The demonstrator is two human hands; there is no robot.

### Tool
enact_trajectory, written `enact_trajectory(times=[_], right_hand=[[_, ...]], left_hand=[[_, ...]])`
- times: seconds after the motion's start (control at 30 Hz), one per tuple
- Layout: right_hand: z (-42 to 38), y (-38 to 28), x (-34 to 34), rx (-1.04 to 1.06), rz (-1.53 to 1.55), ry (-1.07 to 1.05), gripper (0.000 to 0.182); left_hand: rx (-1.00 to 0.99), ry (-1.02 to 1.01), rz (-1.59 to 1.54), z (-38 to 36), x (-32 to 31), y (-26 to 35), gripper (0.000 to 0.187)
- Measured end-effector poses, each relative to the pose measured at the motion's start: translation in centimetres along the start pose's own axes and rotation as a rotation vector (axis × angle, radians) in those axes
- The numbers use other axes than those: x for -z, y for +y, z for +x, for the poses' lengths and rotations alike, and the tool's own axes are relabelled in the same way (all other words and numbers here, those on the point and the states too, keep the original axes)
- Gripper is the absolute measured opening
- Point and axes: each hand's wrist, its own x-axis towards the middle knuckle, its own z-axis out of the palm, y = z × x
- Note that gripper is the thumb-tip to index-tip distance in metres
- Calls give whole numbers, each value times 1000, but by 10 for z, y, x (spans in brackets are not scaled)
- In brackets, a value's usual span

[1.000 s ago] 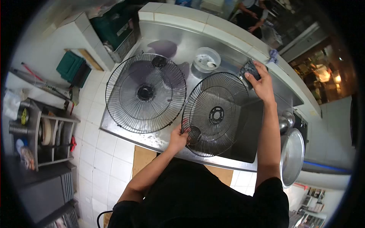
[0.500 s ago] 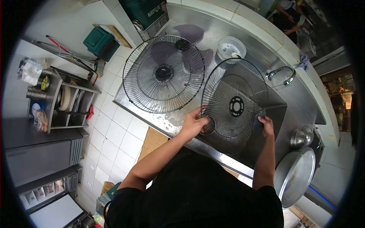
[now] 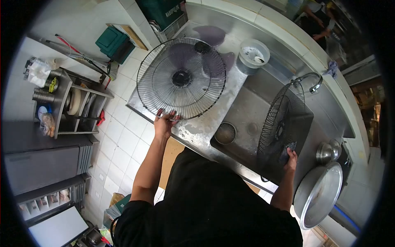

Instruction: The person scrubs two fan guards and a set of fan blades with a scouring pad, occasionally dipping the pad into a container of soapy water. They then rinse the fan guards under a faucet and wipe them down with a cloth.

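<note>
Black round wire grille has tipped edge-up, right hand clenching dark pad; left hand half-curled at flat black grille, grip unclear; green bin lettering blurred.

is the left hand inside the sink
No, the left hand is at the near rim of the fan guard on the counter, beside the sink.

On the right, a large, round, silver-coloured metal basin sits just beside 2 rounded, shiny metal bowls, while a crumpled purplish-blue cloth lies by the pale tiled ledge. To the left, a green plastic lidded bin and a grey, open-fronted shelf unit border the white-tiled floor. Beyond the ledge, a dimly lit person in dark clothing shows.
</note>
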Motion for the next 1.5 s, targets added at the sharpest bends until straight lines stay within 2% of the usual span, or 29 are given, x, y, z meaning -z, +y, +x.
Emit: enact_trajectory(times=[0.03, 0.1, 0.17, 0.23, 0.33, 0.4, 0.43, 0.47, 0.5, 0.57, 0.6, 0.63, 0.7, 0.73, 0.8, 0.83, 0.9, 0.97, 1.03, 1.1, 1.17, 1.2, 1.23, 1.27, 1.3, 1.37, 1.4, 1.43, 1.5], right_hand=[[-8, -6, 3, 3, 1, 12, 96], [-31, -24, -7, 23, 46, 91, 82], [-28, -30, 16, 51, 23, 77, 85], [-29, -41, 38, 85, -7, 65, 89], [-31, -53, 53, 132, -23, 96, 76], [-25, -61, 66, 95, -55, -72, 71], [-24, -64, 71, 78, -72, -162, 68], [-42, -70, 53, 151, -101, -26, 55], [-48, -77, 48, 155, -100, -19, 55], [-55, -91, 40, 62, -167, -227, 34], [-77, -101, 16, 115, -168, -215, 20], [-72, -100, 17, 122, -167, -212, 20], [-57, -94, 14, 122, -290, -337, 19], [-63, -98, 0, 146, -313, -341, 23], [-65, -105, -20, 172, -373, -355, 25], [-65, -111, -30, 190, -434, -367, 26], [-57, -121, -49, 216, -453, -350, 26], [-40, -133, -67, 293, -633, -386, 28], [-33, -156, -103, 420, -769, -432, 32], [-15, -172, -146, 675, -1086, -475, 28], [-19, -181, -194, 523, -974, -568, 40], [-17, -178, -211, 531, -971, -566, 40], [-9, -172, -228, 468, -689, -692, 44], [2, -167, -240, 398, -404, -810, 49], [22, -165, -250, 404, -404, -822, 49], [65, -170, -269, 254, -168, -492, 55], [75, -180, -270, 227, -127, -544, 57], [121, -172, -274, 427, -194, -265, 59], [126, -185, -279, 524, -205, 26, 60]], left_hand=[[-5, -40, 61, -18, -2, 7, 61], [3, -46, 136, -60, 3, 25, 62], [-63, 22, 204, -96, 13, 34, 66], [-46, -22, 289, -138, 0, 57, 69], [-27, -176, 463, -161, -23, 63, 67], [52, -235, 544, -173, -61, 54, 68], [106, -276, 577, -176, -79, 45, 71], [150, -317, 611, -176, -95, 29, 71], [194, -357, 646, -173, -110, 10, 71], [277, -400, 699, -158, -134, -45, 71], [292, -411, 693, -150, -147, -74, 68], [305, -421, 686, -142, -158, -99, 65], [429, -599, 709, -119, -175, -136, 68], [199, -919, 707, -88, -157, -174, 71], [-327, -1474, 441, -26, -121, -245, 80], [-334, -1485, 437, -25, -134, -223, 80], [1025, -934, 272, -23, -154, -162, 99], [891, -980, 4, -36, -162, -78, 103], [721, -1005, 14, -51, -159, -3, 97], [477, -855, 456, -55, -145, 26, 75], [416, -788, 446, -45, -116, 35, 74], [355, -715, 431, -42, -101, 39, 78], [330, -626, 395, -45, -84, 43, 91], [302, -561, 351, -56, -71, 51, 88], [244, -545, 379, -64, -54, 58, 90], [161, -448, 367, -76, -14, 66, 94], [142, -393, 358, -84, 1, 71, 94], [123, -337, 349, -92, 15, 75, 94], [106, -246, 281, -100, 43, 75, 91]])
